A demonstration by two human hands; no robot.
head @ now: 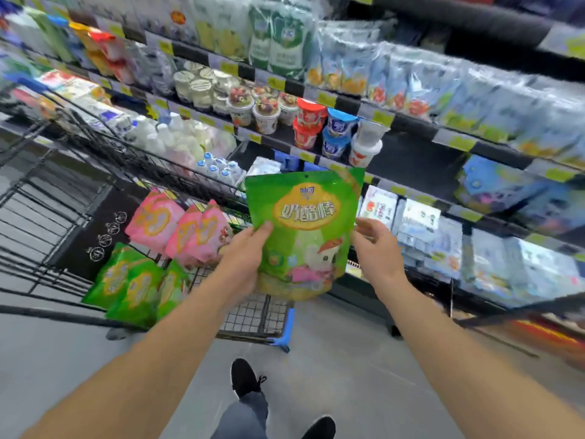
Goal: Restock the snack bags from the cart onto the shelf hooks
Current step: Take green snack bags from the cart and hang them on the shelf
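A green snack bag with a yellow label and a cartoon figure is held upright in front of the shelves. My left hand grips its lower left edge, thumb on the front. My right hand hovers at the bag's right edge with fingers spread; whether it touches the bag is unclear. In the black wire cart on the left lie several more green bags and pink bags.
A refrigerated shelf unit runs across the right, filled with yogurt cups, bottles and packs, with yellow price tags along the rails. Blue and white packs fill the lower rows. My shoes stand on grey floor.
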